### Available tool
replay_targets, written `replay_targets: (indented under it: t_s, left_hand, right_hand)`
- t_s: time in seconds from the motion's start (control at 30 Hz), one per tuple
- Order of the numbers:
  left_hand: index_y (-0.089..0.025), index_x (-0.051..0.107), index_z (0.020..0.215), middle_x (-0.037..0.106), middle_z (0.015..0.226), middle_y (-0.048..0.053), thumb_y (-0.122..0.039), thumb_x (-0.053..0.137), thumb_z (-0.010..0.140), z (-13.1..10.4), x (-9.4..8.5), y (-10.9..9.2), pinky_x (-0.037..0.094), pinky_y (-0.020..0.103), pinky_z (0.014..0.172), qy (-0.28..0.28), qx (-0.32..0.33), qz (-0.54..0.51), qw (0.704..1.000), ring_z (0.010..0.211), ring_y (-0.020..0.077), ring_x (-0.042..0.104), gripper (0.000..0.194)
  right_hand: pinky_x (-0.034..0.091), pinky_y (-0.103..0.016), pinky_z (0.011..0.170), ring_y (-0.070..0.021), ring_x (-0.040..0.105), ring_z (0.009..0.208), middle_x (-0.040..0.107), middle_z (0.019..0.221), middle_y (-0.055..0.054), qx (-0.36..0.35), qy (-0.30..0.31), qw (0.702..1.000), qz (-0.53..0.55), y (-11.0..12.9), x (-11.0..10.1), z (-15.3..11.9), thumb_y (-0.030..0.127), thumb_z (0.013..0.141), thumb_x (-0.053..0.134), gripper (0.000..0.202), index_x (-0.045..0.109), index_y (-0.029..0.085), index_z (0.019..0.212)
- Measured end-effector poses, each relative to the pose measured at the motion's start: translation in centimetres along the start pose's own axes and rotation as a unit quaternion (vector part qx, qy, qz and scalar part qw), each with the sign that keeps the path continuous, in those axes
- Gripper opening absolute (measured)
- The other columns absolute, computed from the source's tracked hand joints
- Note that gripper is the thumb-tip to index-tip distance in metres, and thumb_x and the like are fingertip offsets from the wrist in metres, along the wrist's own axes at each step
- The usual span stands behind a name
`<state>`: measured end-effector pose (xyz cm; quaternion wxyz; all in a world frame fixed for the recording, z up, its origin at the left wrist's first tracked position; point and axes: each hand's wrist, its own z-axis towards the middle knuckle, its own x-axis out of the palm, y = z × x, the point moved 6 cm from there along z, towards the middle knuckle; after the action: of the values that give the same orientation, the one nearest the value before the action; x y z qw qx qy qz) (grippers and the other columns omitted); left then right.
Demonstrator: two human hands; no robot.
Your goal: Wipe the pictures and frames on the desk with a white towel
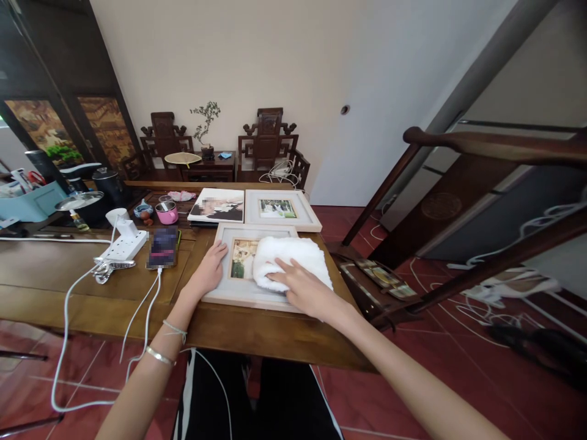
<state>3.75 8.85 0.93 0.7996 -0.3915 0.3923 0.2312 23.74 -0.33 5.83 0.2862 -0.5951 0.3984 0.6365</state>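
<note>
A light wooden picture frame (257, 300) lies flat near the table's front edge, a small photo in its wide pale mount. My left hand (208, 267) holds the frame's left edge, fingers resting over the border. My right hand (300, 286) presses a folded fluffy white towel (296, 253) onto the frame's right half, fingers bent into its near side. The towel hides the right part of the photo and much of the right border. Behind lie a second framed photo (279, 209) and a stack topped by a picture panel (217, 205), partly blurred.
On the table (165, 305) to the left are a charging phone (163, 247), a white power strip (123, 243), a pink cup (166, 212), a pot (82, 205) and a blue bin (34, 201). White cables hang over the front edge. A wooden chair (440, 201) stands at the right.
</note>
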Motion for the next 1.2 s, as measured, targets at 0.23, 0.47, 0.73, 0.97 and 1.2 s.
replay_targets:
  t_s: [0.23, 0.47, 0.73, 0.97, 1.2]
  left_hand:
    - [-0.007, 0.053, 0.129, 0.049, 0.139, 0.017, -0.001, 0.036, 0.078, -0.1, 0.1, 0.4, 0.027, 0.051, 0.115, -0.003, 0.003, -0.013, 1.0, 0.139, 0.0266, 0.032, 0.054]
    - [-0.009, 0.054, 0.128, 0.051, 0.138, 0.015, -0.001, 0.036, 0.079, -0.2, 0.3, 0.8, 0.029, 0.05, 0.114, -0.024, 0.017, -0.016, 0.999, 0.138, 0.026, 0.033, 0.053]
    - [-0.008, 0.054, 0.128, 0.05, 0.138, 0.017, -0.001, 0.036, 0.08, -0.3, 0.4, 0.7, 0.029, 0.05, 0.114, -0.025, 0.006, -0.02, 0.999, 0.138, 0.0258, 0.033, 0.051]
    - [-0.008, 0.053, 0.129, 0.048, 0.14, 0.016, -0.002, 0.036, 0.081, -0.3, 0.2, 0.6, 0.028, 0.05, 0.115, -0.013, -0.007, -0.018, 1.0, 0.139, 0.0255, 0.032, 0.051]
    - [-0.008, 0.054, 0.128, 0.048, 0.14, 0.016, -0.003, 0.035, 0.082, -0.2, 0.4, 0.7, 0.028, 0.049, 0.115, -0.016, -0.005, -0.007, 1.0, 0.139, 0.0249, 0.032, 0.05]
  right_hand:
    - [0.019, -0.05, 0.111, -0.0261, 0.029, 0.138, 0.048, 0.14, -0.016, 0.055, -0.075, 0.994, -0.056, -3.9, -0.1, 4.9, -0.004, 0.07, 0.039, 0.065, 0.051, 0.012, 0.132]
    - [0.023, -0.055, 0.106, -0.0305, 0.033, 0.133, 0.046, 0.141, -0.016, 0.006, -0.033, 0.999, -0.042, -0.8, -0.1, 4.6, -0.003, 0.069, 0.041, 0.063, 0.057, 0.014, 0.127]
    - [0.024, -0.047, 0.11, -0.0253, 0.032, 0.137, 0.051, 0.137, -0.014, -0.045, 0.068, 0.996, 0.033, 2.7, -0.5, -0.2, -0.004, 0.069, 0.038, 0.068, 0.053, 0.018, 0.132]
    - [0.017, -0.05, 0.112, -0.0267, 0.025, 0.139, 0.043, 0.144, -0.015, 0.016, -0.047, 0.998, -0.031, -2.4, 0.0, 4.1, -0.004, 0.069, 0.04, 0.066, 0.054, 0.013, 0.131]
    - [0.017, -0.058, 0.109, -0.031, 0.025, 0.138, 0.041, 0.145, -0.013, 0.005, -0.059, 0.997, -0.045, -1.8, 0.3, 5.7, -0.004, 0.067, 0.042, 0.064, 0.057, 0.015, 0.127]
